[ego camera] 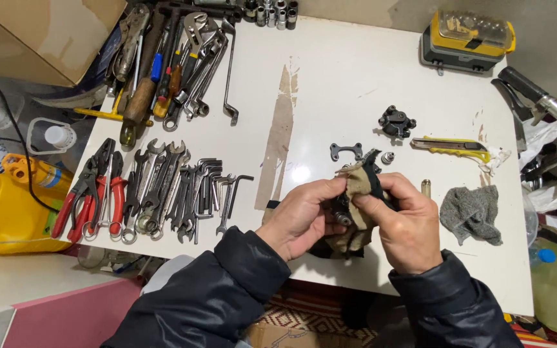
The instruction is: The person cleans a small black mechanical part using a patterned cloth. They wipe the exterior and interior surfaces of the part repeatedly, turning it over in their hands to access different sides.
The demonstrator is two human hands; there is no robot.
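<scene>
Seen from above, a person in a dark padded jacket works at a white worktop (356, 77) with both hands raised just above its near edge. The left hand (301, 216) is curled shut around a small dark metal part (342, 212), which is mostly hidden, with only a rounded greasy end showing between the palms. The right hand (404, 225) pinches a tan rag (359, 183) with a black strip against that part, thumb and fingers pressed together over the cloth. The part looks stiff, dense for its size and probably oily, so likely slippery bare; the soft, limp rag would give the surer grip, wrapped round its body. Just beyond the hands lie a flat black bracket (346, 151), a black cast fitting (398, 121), a small silver nut (388, 157) and a short brass sleeve (426, 187). To the right are a yellow utility knife (452, 148) and a crumpled grey cloth (473, 214). On the left side of the worktop are rows of spanners (159, 183), hex keys (217, 187), red-handled pliers (95, 190), and a heap of wrenches and screwdrivers (169, 58) at the far edge. A yellow bit case (469, 38) sits at the far right corner. The surface is scuffed, with a brown worn streak down the middle. A yellow jug (8, 212) stands off the left side, and a cardboard box (40, 32) is at upper left.
</scene>
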